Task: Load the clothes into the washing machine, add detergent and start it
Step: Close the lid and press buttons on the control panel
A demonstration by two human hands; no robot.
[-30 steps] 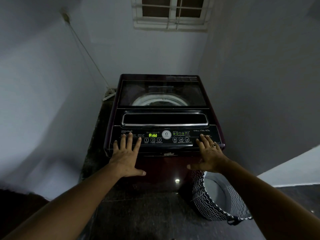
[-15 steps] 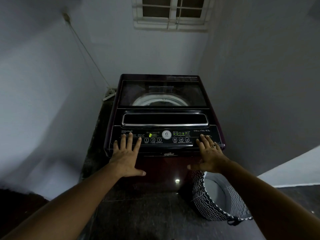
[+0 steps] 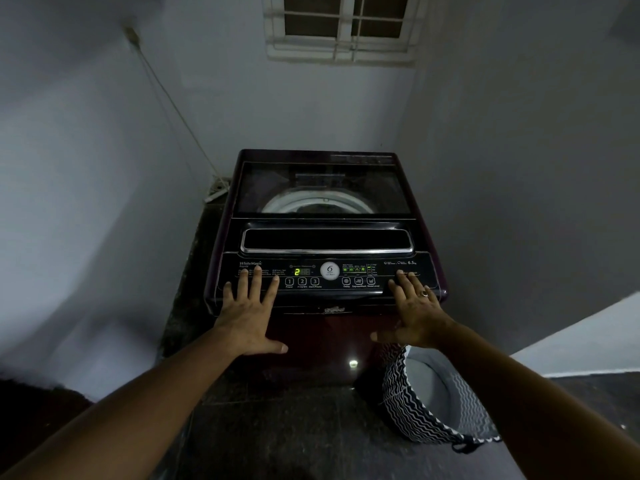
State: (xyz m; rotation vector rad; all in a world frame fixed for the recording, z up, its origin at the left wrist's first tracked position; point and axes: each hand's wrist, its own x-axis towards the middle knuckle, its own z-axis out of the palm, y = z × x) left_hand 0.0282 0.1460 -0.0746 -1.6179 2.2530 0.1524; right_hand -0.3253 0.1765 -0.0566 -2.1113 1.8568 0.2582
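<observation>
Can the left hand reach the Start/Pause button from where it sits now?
Likely yes. The left hand lies flat on the control panel. The uncovered Start/Pause button sits to its right, with only the Power button and Program button between them.

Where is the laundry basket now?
Head view, lower right: laundry basket on the floor beside the washing machine's right front, below the right hand.

Pale grey walls (image 3: 104, 168) closed in a dim corner, a white-framed window (image 3: 341, 27) high on the far one. The floor (image 3: 277, 427) was dark stone; a thin cord (image 3: 166, 94) crossed the left wall.
</observation>
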